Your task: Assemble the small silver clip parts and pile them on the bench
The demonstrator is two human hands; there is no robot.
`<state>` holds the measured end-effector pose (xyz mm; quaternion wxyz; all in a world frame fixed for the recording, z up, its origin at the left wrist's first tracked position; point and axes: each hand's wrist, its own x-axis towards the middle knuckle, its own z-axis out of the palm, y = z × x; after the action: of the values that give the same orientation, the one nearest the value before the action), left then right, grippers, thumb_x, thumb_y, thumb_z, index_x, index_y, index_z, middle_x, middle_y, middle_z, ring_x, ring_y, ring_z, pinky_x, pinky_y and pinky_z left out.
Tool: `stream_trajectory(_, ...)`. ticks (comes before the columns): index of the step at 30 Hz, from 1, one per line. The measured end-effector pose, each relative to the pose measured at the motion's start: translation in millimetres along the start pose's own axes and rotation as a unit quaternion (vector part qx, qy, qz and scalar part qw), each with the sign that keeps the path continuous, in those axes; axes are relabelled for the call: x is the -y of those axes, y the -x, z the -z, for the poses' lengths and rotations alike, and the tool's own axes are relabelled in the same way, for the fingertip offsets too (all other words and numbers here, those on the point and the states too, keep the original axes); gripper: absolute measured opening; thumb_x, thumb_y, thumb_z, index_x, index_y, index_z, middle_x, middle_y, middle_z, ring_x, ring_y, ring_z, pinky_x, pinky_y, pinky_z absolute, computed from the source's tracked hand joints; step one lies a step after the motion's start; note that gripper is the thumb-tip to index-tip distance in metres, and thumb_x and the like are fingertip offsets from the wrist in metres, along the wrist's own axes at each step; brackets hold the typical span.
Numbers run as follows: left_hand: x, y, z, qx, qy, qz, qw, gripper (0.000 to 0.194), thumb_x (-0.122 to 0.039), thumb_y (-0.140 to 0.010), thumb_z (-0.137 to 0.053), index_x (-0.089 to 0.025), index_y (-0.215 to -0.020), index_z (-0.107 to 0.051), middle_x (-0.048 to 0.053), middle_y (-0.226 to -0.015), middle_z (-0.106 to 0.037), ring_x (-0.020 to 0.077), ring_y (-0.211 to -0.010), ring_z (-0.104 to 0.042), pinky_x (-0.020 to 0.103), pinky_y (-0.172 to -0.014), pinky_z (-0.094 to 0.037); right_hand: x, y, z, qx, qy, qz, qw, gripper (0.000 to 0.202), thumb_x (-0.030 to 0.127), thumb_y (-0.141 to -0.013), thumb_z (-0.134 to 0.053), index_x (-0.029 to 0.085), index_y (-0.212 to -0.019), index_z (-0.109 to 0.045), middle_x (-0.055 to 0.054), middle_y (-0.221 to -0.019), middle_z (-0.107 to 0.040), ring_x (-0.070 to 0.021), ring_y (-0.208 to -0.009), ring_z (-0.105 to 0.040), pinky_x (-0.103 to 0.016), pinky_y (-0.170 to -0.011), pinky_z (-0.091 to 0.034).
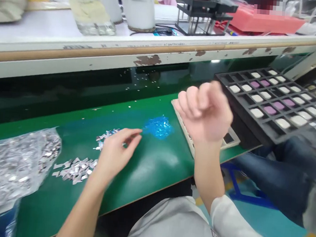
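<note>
My left hand (pixel 120 148) is over the green mat, thumb and forefinger brought together at the left edge of a pile of small shiny blue film pieces (pixel 160 127). Whatever is between those fingertips is too small to name. My right hand (pixel 206 111) is raised above a pale-framed tray (pixel 187 134), its fingers curled into a fist and slightly blurred. The inside of the fist is hidden. Small silvery metal pieces lie in one heap (pixel 77 168) beside my left forearm, and another small heap (pixel 100 140) shows partly behind my left hand.
A clear plastic bag (pixel 12 165) full of silvery pieces lies at the left. At the right is a black compartment tray (pixel 274 102) with white and purple pieces. A raised shelf (pixel 152 45) crosses the back, bearing containers. A seated person's leg (pixel 273 178) is at the right.
</note>
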<state>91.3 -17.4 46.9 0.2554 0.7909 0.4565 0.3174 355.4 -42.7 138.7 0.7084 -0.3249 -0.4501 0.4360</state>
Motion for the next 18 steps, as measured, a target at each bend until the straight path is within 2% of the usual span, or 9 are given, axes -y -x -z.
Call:
stream_trajectory(3, 41.6, 36.3, 61.7, 0.052, -0.155, 0.06, 0.985, 0.035, -0.05, -0.103, -0.056, -0.024, -0.114, -0.078, 0.007, -0.105, -0.078, 0.0237, -0.08, -0.071, 0.034, -0.074, -0.055, -49.4, -27.7, -32.0, 0.041, 0.103, 0.009, 0.994, 0.041, 0.06, -0.098, -0.068, 0.024, -0.077, -0.065, 0.0, -0.075, -0.062, -0.0162, -0.071, -0.06, -0.033, -0.069, -0.054)
stream_trajectory(5, 60.7, 65.4, 84.1, 0.081, -0.228, 0.073, 0.968, 0.037, -0.051, -0.102, -0.054, -0.025, -0.113, -0.079, 0.009, -0.104, -0.077, 0.0278, -0.086, -0.071, 0.036, -0.073, -0.055, -84.5, -38.9, -39.2, 0.093, 0.231, -0.004, 0.969, 0.024, 0.046, -0.099, -0.068, 0.024, -0.092, -0.073, -0.002, -0.088, -0.072, -0.0188, -0.082, -0.066, -0.034, -0.076, -0.055)
stream_trajectory(6, 67.3, 79.5, 89.1, 0.096, -0.255, 0.069, 0.96, 0.036, -0.049, -0.102, -0.054, -0.025, -0.113, -0.079, 0.01, -0.106, -0.076, 0.0299, -0.09, -0.071, 0.038, -0.076, -0.056, -102.0, -43.6, -39.1, 0.115, 0.307, -0.003, 0.945, 0.015, 0.036, -0.1, -0.067, 0.023, -0.098, -0.075, -0.003, -0.097, -0.075, -0.0204, -0.088, -0.068, -0.036, -0.081, -0.055)
stream_trajectory(8, 75.4, 103.8, 89.6, 0.1, -0.263, 0.045, 0.959, 0.035, -0.044, -0.103, -0.052, -0.024, -0.117, -0.077, 0.013, -0.114, -0.074, 0.0326, -0.103, -0.071, 0.044, -0.089, -0.058, -134.6, -51.8, -34.4, 0.151, 0.466, 0.008, 0.872, 0.018, 0.019, -0.098, -0.061, 0.022, -0.104, -0.078, -0.007, -0.109, -0.077, -0.0237, -0.097, -0.069, -0.041, -0.094, -0.054)
stream_trajectory(10, 78.5, 119.7, 83.8, 0.09, -0.247, 0.037, 0.964, 0.035, -0.04, -0.106, -0.048, -0.023, -0.121, -0.075, 0.013, -0.122, -0.07, 0.0312, -0.107, -0.07, 0.045, -0.093, -0.058, -160.7, -58.3, -27.1, 0.195, 0.579, -0.001, 0.792, 0.026, 0.011, -0.097, -0.057, 0.02, -0.107, -0.08, -0.011, -0.112, -0.077, -0.0293, -0.108, -0.067, -0.046, -0.104, -0.051)
stream_trajectory(12, 79.3, 127.1, 77.6, 0.068, -0.23, 0.028, 0.97, 0.035, -0.038, -0.109, -0.045, -0.022, -0.119, -0.075, 0.013, -0.122, -0.069, 0.0294, -0.107, -0.07, 0.043, -0.093, -0.058, -178.3, -62.9, -20.0, 0.218, 0.633, -0.003, 0.743, 0.029, 0.01, -0.097, -0.056, 0.018, -0.11, -0.081, -0.014, -0.115, -0.076, -0.0322, -0.113, -0.066, -0.048, -0.108, -0.05)
stream_trajectory(14, 79.4, 128.6, 73.8, 0.048, -0.219, 0.022, 0.974, 0.035, -0.037, -0.11, -0.045, -0.021, -0.116, -0.075, 0.013, -0.119, -0.069, 0.0282, -0.106, -0.07, 0.042, -0.093, -0.058, -188.5, -66.9, -14.6, 0.22, 0.653, 0.007, 0.725, 0.03, 0.013, -0.098, -0.056, 0.017, -0.116, -0.081, -0.015, -0.117, -0.075, -0.033, -0.114, -0.064, -0.049, -0.109, -0.05)
stream_trajectory(18, 78.3, 126.4, 72.1, 0.035, -0.217, 0.033, 0.975, 0.035, -0.034, -0.111, -0.043, -0.022, -0.116, -0.075, 0.012, -0.115, -0.071, 0.027, -0.106, -0.069, 0.042, -0.094, -0.057, -197.8, -76.1, -8.6, 0.223, 0.659, 0.026, 0.718, 0.031, 0.02, -0.099, -0.058, 0.018, -0.119, -0.081, -0.015, -0.118, -0.071, -0.0348, -0.113, -0.061, -0.053, -0.106, -0.05)
